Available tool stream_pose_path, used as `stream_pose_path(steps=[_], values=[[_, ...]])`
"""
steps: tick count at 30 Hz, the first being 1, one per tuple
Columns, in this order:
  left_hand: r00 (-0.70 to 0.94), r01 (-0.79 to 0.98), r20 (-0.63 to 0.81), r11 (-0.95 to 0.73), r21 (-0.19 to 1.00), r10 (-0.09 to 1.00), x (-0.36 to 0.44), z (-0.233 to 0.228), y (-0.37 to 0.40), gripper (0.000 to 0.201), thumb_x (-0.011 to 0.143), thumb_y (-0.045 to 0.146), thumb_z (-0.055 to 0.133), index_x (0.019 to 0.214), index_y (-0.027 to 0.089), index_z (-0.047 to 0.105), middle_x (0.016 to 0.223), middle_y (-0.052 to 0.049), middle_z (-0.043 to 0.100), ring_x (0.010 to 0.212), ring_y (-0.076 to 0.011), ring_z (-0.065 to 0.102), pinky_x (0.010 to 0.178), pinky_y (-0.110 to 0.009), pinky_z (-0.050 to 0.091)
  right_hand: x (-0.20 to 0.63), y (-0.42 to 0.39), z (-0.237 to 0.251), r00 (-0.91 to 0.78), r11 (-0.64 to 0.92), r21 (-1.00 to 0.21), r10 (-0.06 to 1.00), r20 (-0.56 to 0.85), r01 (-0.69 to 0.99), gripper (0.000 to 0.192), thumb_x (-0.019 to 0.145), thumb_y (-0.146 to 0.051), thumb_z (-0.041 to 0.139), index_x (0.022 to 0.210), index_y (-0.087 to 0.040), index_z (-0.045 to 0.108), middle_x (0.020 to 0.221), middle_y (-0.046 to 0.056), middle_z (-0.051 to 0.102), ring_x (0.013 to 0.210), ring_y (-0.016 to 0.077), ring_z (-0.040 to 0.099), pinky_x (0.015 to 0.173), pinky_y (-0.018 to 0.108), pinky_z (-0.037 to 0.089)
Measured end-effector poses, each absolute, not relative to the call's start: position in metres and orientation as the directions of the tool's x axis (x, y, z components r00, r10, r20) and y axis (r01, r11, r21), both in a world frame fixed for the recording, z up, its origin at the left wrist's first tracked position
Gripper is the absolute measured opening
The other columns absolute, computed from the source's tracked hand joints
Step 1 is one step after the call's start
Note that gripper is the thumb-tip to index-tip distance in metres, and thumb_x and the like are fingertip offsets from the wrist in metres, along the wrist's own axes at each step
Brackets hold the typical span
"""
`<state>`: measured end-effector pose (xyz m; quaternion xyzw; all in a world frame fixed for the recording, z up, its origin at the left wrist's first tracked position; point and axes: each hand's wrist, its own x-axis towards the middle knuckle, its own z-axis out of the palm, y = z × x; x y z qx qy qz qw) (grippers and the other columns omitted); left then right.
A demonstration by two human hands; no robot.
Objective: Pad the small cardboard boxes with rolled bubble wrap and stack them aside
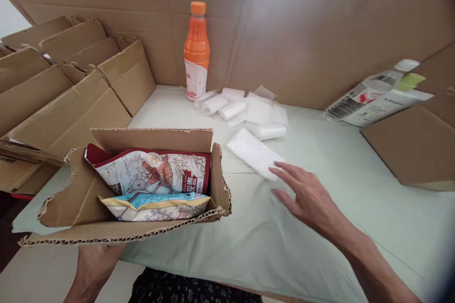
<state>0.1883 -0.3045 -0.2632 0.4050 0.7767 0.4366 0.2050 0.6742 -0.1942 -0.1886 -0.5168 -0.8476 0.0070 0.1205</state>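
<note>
An open cardboard box (152,140) is at the left front, tilted so its inside shows. In it lie a dark red and white printed pouch (142,170) and a blue and cream pouch (156,206). My left hand (97,260) holds the box from below at its near side; the fingers are hidden under it. My right hand (305,191) is open, its fingertips at the near end of a flat, folded piece of white plastic wrap (254,151). Behind that piece lies a loose pile of similar white folded plastic pieces (258,111).
An orange-capped drink bottle (197,54) stands behind the pile. Several cardboard boxes (71,99) are grouped at the left. At the right, a clear bottle (373,87) and a white packet (387,106) lean beside a cardboard piece (414,147). Pale green cloth (227,251) covers the table.
</note>
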Motion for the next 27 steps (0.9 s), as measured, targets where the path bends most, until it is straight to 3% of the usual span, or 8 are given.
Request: stream_pose_path(steps=[3, 5, 9, 13, 16, 21, 27], values=[[-0.519, 0.527, 0.045, 0.279, 0.803, 0.853, 0.206, -0.25, -0.299, 0.025, 0.06, 0.05, 0.078, 0.074, 0.031, 0.07, 0.065, -0.002, 0.068, 0.095, -0.0427, 0.072, 0.086, -0.063, 0.062, 0.625, -0.216, -0.184, -0.551, 0.559, -0.416, 0.821, 0.153, 0.718, 0.075, 0.095, -0.046, 0.061, 0.162, -0.03, 0.03, 0.158, 0.012, 0.048, 0.139, 0.0305, 0.053, 0.109, 0.05, 0.051], [-0.474, 0.504, 0.048, 0.226, 0.834, 0.879, 0.222, -0.239, -0.292, 0.031, 0.064, 0.049, 0.079, 0.085, 0.029, 0.07, 0.075, -0.004, 0.071, 0.102, -0.0394, 0.072, 0.092, -0.059, 0.061, 0.594, -0.218, -0.186, -0.605, 0.561, -0.547, 0.787, 0.121, 0.621, 0.085, 0.094, -0.049, 0.065, 0.165, -0.027, 0.023, 0.159, 0.015, 0.046, 0.139, 0.0316, 0.052, 0.108, 0.05, 0.051], [-0.444, 0.361, 0.052, 0.126, 0.924, 0.894, 0.253, -0.219, -0.259, 0.053, 0.068, 0.049, 0.081, 0.11, 0.023, 0.062, 0.105, -0.008, 0.071, 0.107, -0.0318, 0.071, 0.097, -0.051, 0.06, 0.569, -0.189, -0.193, -0.561, 0.468, -0.727, 0.816, 0.138, 0.503, 0.072, 0.097, -0.047, 0.058, 0.159, -0.019, 0.035, 0.151, 0.018, 0.055, 0.131, 0.0331, 0.057, 0.103, 0.05, 0.053], [-0.308, 0.408, 0.141, -0.003, 0.913, 0.941, 0.271, -0.208, -0.199, 0.054, 0.075, 0.045, 0.078, 0.119, 0.021, 0.056, 0.118, -0.009, 0.067, 0.113, -0.0265, 0.066, 0.099, -0.044, 0.057, 0.57, -0.141, -0.196, -0.434, 0.362, -0.819, 0.887, 0.157, 0.445, 0.067, 0.095, -0.047, 0.056, 0.154, -0.019, 0.042, 0.144, 0.014, 0.061, 0.124, 0.0314, 0.062, 0.093, 0.045, 0.058], [-0.223, 0.415, 0.21, -0.103, 0.904, 0.952, 0.281, -0.212, -0.151, 0.06, 0.076, 0.042, 0.076, 0.127, 0.021, 0.052, 0.125, -0.01, 0.064, 0.118, -0.0254, 0.063, 0.099, -0.041, 0.056, 0.578, -0.115, -0.198, -0.346, 0.352, -0.782, 0.919, 0.187, 0.514, 0.062, 0.094, -0.04, 0.053, 0.152, -0.02, 0.044, 0.144, 0.012, 0.062, 0.122, 0.0297, 0.063, 0.094, 0.045, 0.057], [-0.235, 0.438, 0.282, -0.158, 0.885, 0.93, 0.299, -0.236, -0.119, 0.059, 0.077, 0.044, 0.073, 0.126, 0.02, 0.051, 0.124, -0.012, 0.063, 0.117, -0.0264, 0.061, 0.101, -0.043, 0.052, 0.615, -0.102, -0.208, -0.163, 0.351, -0.562, 0.92, 0.357, 0.749, 0.047, 0.093, -0.032, 0.051, 0.138, -0.021, 0.059, 0.149, 0.012, 0.058, 0.139, 0.0293, 0.052, 0.117, 0.051, 0.042], [-0.237, 0.466, 0.26, -0.125, 0.876, 0.936, 0.301, -0.246, -0.125, 0.056, 0.077, 0.045, 0.073, 0.122, 0.019, 0.053, 0.117, -0.01, 0.065, 0.11, -0.0263, 0.063, 0.096, -0.042, 0.053, 0.664, -0.064, -0.217, -0.02, 0.132, -0.254, 0.917, 0.399, 0.958, 0.057, 0.082, -0.013, 0.051, 0.138, -0.019, 0.061, 0.152, 0.017, 0.054, 0.14, 0.0378, 0.046, 0.106, 0.059, 0.043]])
